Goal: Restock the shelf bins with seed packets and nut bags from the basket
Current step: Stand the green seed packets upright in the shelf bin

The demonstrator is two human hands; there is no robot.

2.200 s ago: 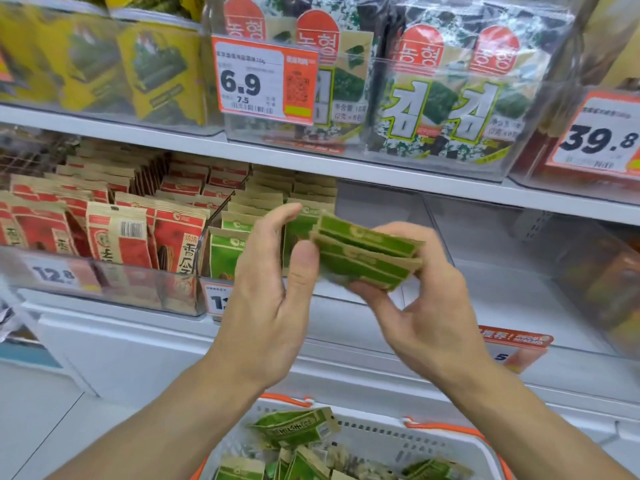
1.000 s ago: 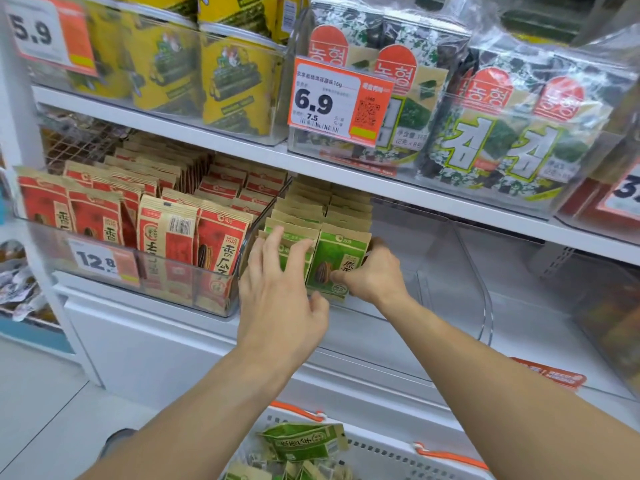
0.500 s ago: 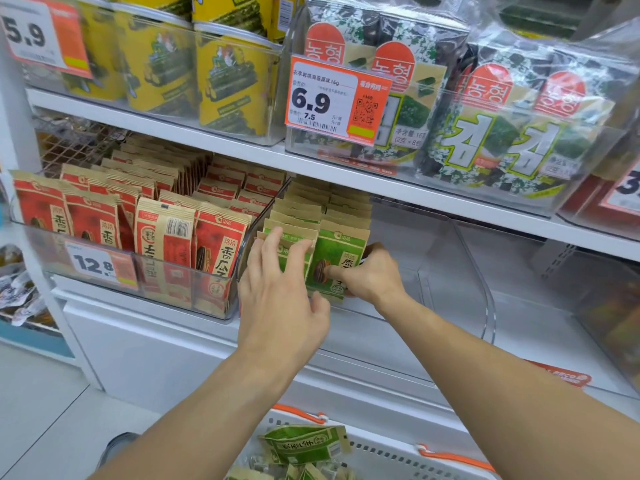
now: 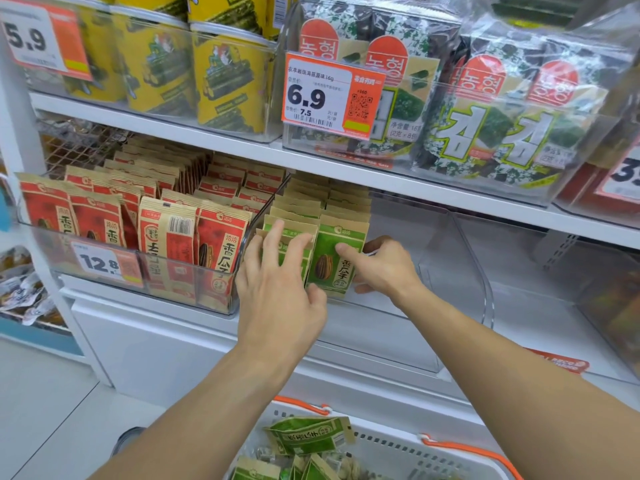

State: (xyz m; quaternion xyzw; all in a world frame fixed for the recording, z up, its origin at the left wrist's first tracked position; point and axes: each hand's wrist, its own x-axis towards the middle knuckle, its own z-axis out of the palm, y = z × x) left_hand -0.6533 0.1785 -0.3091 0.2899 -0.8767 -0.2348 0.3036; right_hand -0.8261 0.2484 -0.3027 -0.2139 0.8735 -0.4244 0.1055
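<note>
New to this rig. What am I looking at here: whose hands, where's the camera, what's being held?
No machine: a person's two bare hands, filmed by one wide-angle camera worn on the head, looking forward and down. The left hand lays straight fingers on the front green seed packets in a clear shelf bin. The right hand has its grip on the front green packet, standing it upright. Red seed packets fill the neighbouring bin. Below, a white basket holds more green packets.

Single head-worn view, wide-angle, facing forward and down, close to shelf bins (image 4: pixel 194 289); basket (image 4: pixel 398 445) at frame bottom.
</note>
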